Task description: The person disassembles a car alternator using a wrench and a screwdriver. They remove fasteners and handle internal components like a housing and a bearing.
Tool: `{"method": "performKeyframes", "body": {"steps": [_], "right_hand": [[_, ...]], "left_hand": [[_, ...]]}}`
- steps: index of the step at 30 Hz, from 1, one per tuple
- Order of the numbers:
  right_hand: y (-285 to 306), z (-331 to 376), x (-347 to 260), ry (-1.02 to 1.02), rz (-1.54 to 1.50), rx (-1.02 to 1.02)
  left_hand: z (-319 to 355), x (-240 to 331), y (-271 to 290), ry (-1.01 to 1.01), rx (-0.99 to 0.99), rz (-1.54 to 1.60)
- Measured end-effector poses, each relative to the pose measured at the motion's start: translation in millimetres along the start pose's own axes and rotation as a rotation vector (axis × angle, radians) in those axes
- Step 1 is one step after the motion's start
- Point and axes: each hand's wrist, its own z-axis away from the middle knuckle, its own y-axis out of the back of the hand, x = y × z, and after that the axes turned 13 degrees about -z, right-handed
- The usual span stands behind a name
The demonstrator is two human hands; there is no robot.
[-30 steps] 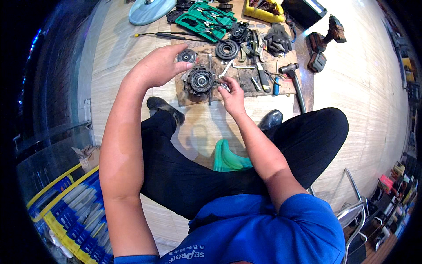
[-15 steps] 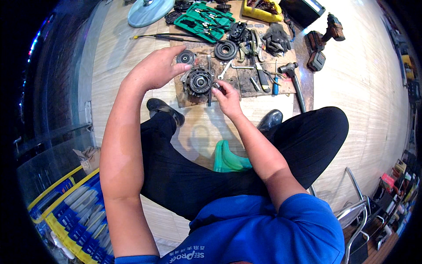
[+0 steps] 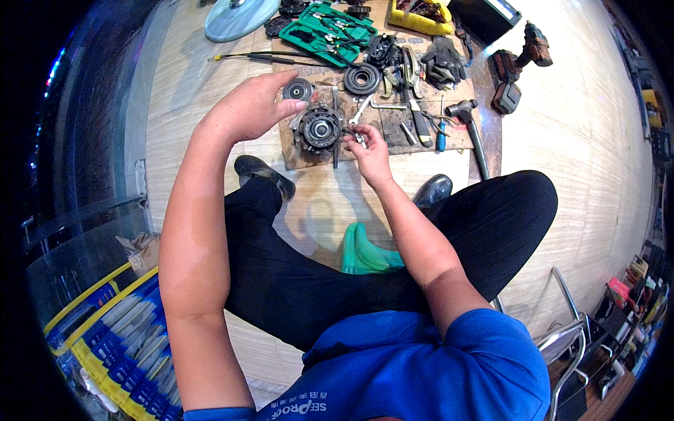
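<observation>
A dark round machine part with ringed metal centre (image 3: pixel 320 130) lies on a stained cardboard sheet (image 3: pixel 386 149) in front of me. My left hand (image 3: pixel 254 107) hovers at its upper left, open, thumb and fingers apart, with nothing in it. Close to the part's right side, my right hand (image 3: pixel 371 156) pinches a small shiny metal piece (image 3: pixel 361 139) between thumb and fingers; its exact kind is too small to tell. A small grooved pulley (image 3: pixel 298 90) lies beyond the part, near my left fingertips. Farther right lies a larger black pulley ring (image 3: pixel 361 80).
Right of the part lie a wrench (image 3: pixel 362 108), a hex key (image 3: pixel 388 107), a blue-handled screwdriver (image 3: pixel 441 137) and a hammer (image 3: pixel 470 123). Beyond are dark gloves (image 3: pixel 444 60), a green tool case (image 3: pixel 309 32) and a yellow container (image 3: pixel 428 25). A power drill (image 3: pixel 535 43) stands far right.
My right hand has shifted slightly right, a little away from the round part, and its fingers have turned, showing more of the shiny piece. The left hand stays nearly still.
</observation>
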Motion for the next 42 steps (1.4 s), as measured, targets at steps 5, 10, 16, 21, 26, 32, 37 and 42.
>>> {"method": "performKeyframes", "body": {"steps": [5, 10, 16, 21, 26, 32, 37, 42], "right_hand": [[2, 0, -18, -0.231, -0.283, 0.035], [8, -3, -14, -0.219, -0.371, 0.032], [-2, -3, -8, -0.163, -0.027, 0.049], [-1, -5, -5, -0.052, 0.353, 0.0], [-13, 2, -29, 0.137, 0.727, -0.049], [-14, 3, -28, 0.095, 0.731, -0.019], [-10, 3, -26, 0.311, 0.809, -0.156], [-13, 8, -22, 0.363, 0.765, -0.151]], "left_hand": [[2, -5, -7, -0.039, 0.096, 0.011], [2, 1, 0, -0.016, 0.027, 0.031], [1, 1, -1, 0.006, -0.011, 0.022], [0, -1, -5, -0.016, 0.025, 0.017], [0, -2, -6, -0.001, 0.01, 0.009], [-2, 1, -4, -0.002, -0.01, 0.033], [0, 4, 1, 0.002, -0.035, 0.037], [2, 4, 2, 0.016, -0.033, 0.039]]}}
